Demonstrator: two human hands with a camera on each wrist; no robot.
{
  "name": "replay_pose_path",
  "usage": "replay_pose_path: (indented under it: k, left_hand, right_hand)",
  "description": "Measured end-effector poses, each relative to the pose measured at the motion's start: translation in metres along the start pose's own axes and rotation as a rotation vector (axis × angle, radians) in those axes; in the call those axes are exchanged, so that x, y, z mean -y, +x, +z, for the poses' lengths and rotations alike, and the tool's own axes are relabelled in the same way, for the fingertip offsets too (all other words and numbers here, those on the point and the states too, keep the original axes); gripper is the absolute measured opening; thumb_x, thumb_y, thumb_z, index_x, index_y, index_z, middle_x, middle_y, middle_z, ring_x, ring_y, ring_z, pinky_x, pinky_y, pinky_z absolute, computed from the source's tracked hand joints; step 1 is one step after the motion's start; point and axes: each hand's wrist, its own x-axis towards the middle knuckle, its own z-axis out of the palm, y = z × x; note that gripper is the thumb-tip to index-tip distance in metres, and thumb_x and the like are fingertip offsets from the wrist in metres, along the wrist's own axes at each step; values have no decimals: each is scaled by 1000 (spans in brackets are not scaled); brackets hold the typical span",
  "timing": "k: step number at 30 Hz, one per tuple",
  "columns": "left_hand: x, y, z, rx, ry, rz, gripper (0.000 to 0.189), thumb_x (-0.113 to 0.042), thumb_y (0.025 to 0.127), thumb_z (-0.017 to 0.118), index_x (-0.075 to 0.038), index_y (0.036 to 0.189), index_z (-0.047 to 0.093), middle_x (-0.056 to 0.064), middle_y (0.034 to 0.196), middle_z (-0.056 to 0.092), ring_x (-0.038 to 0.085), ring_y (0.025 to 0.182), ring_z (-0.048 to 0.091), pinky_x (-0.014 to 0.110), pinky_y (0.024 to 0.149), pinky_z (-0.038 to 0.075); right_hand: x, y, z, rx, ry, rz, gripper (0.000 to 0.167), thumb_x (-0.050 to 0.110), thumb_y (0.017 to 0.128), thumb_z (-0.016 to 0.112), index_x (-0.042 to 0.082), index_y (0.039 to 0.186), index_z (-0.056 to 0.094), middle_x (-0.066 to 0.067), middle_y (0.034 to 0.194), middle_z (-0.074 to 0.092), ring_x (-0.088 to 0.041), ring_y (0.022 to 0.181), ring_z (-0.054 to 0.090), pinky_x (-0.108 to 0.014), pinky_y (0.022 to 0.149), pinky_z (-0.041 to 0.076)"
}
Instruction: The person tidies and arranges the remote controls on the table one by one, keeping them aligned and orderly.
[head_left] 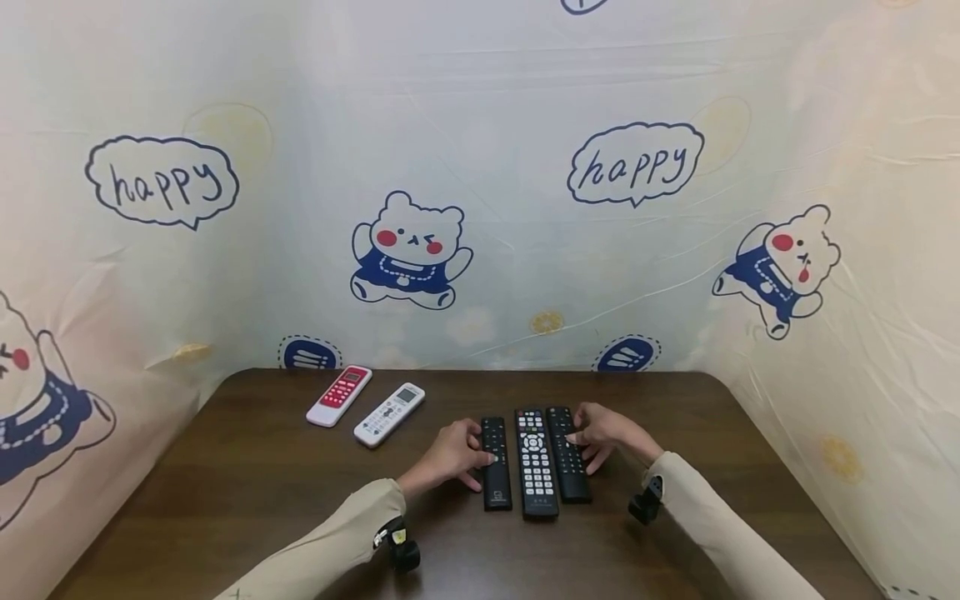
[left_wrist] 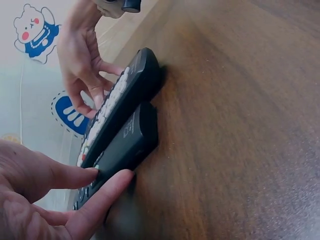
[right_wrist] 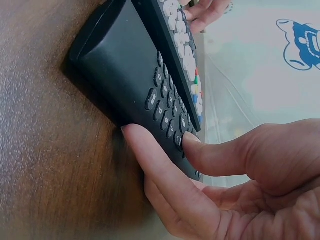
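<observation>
Three dark remote controls lie side by side on the table in the head view. My left hand grips the left one, a slim black remote control, thumb on its face and fingers along its outer edge. The right one, a black remote control with dark buttons, is held by my right hand. In the right wrist view that hand's thumb presses its buttons while the other fingers follow its side. Between them sits a black remote control with white buttons, neither hand on it.
At the table's back left lie a red-and-white remote control and a white remote control with a small screen, both slanted. A printed cloth with bears hangs behind the table and along its sides.
</observation>
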Motion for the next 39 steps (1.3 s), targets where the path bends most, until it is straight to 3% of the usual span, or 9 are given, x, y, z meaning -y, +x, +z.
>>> replay_pose_path:
  k: [8, 21, 25, 29, 32, 39]
  left_hand:
    - [2, 0, 1, -21, -21, 13, 56, 9, 90, 75, 17, 138, 47, 25, 113, 56, 29, 77, 73, 37, 56, 64]
    - [5, -2, 1, -25, -66, 24, 57, 9, 88, 75, 18, 137, 47, 27, 115, 56, 28, 78, 73, 38, 58, 64]
    - [2, -2, -1, -24, -67, 46, 56, 11, 87, 74, 20, 135, 47, 29, 113, 55, 26, 76, 72, 36, 58, 64]
    - [3, -1, 0, -37, -80, 15, 56, 13, 86, 74, 18, 136, 48, 28, 115, 56, 28, 78, 72, 37, 59, 65]
    - [6, 0, 0, -43, -78, -6, 56, 12, 86, 75, 16, 136, 50, 26, 116, 57, 30, 79, 73, 38, 59, 65]
    - [5, -1, -7, -48, -50, 21, 53, 9, 88, 75, 14, 136, 52, 29, 116, 58, 31, 83, 73, 40, 58, 65]
  right_hand:
    - [2, -1, -3, 26, 8, 10, 23, 2, 104, 60, -4, 119, 44, -24, 98, 59, -32, 82, 72, -38, 68, 66]
    - [0, -2, 1, -19, -1, 15, 30, 2, 103, 63, -5, 126, 45, -25, 102, 59, -34, 85, 72, -40, 67, 66]
    - [4, -1, 1, -74, -28, 10, 34, 5, 102, 65, -5, 128, 46, -26, 105, 58, -36, 89, 71, -41, 66, 66]
    - [6, 1, 5, -124, -40, 20, 41, 10, 100, 71, -4, 129, 46, -25, 107, 58, -36, 91, 69, -40, 65, 66]
    - [6, 2, 8, -127, -39, 27, 43, 10, 98, 73, -3, 128, 46, -25, 105, 58, -35, 90, 69, -40, 64, 66]
    - [7, 2, 8, -123, -60, 3, 42, 8, 98, 72, -6, 128, 46, -25, 103, 59, -35, 88, 69, -41, 66, 66]
